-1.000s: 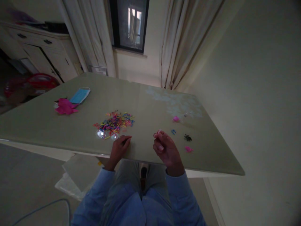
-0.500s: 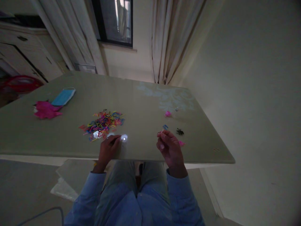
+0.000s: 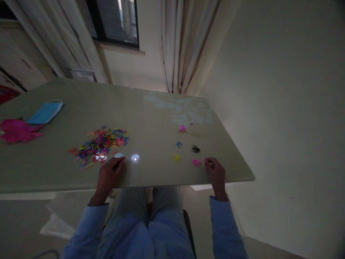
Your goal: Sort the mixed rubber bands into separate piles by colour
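A mixed heap of small coloured rubber bands [image 3: 104,142] lies on the table, left of middle. My left hand [image 3: 110,174] rests at the heap's near right side, its fingers pressed together; whatever they hold is hidden. My right hand [image 3: 215,174] is low over the table with thumb and forefinger pinched, just right of a small pink pile [image 3: 196,162]. Anything in that pinch is too small to make out. Close by lie a yellow pile [image 3: 175,157], a black pile [image 3: 196,148] and a few blue bands [image 3: 179,144].
Farther back are a bright pink piece [image 3: 182,128] and a small clear object [image 3: 192,122]. A pale band or two [image 3: 235,167] lie near the right corner. At the left are a blue face mask [image 3: 45,112] and a crumpled pink item [image 3: 20,130]. A wall [image 3: 283,126] borders the right side.
My right hand has come down and moved right, from raised above the small piles to beside the pink one. The yellow pile now shows. My left hand stays by the heap; the view has shifted right.
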Action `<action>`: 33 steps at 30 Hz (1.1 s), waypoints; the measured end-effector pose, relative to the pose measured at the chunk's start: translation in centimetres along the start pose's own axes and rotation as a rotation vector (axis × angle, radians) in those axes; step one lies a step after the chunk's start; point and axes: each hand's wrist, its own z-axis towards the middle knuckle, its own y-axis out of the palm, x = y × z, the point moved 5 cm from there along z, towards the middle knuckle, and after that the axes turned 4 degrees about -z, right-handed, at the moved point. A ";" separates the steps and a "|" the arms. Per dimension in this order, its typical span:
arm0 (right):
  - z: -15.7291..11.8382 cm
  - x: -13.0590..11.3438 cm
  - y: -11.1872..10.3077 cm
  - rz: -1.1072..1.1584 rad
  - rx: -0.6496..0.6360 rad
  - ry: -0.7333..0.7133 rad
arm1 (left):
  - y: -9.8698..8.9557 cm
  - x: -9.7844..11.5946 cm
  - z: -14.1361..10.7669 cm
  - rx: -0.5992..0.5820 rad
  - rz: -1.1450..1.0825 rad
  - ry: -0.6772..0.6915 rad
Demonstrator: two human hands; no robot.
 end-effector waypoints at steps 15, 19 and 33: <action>-1.0 -0.9 1.0 -0.069 0.026 -0.143 | 0.1 0.0 -0.2 -0.007 0.022 0.025; -3.3 -4.9 1.3 0.067 -0.044 -0.203 | 0.2 -0.1 -0.3 -0.014 -0.001 0.030; -9.0 -16.2 14.1 0.160 -0.615 -0.687 | 0.1 -0.1 0.6 -0.177 -0.192 0.004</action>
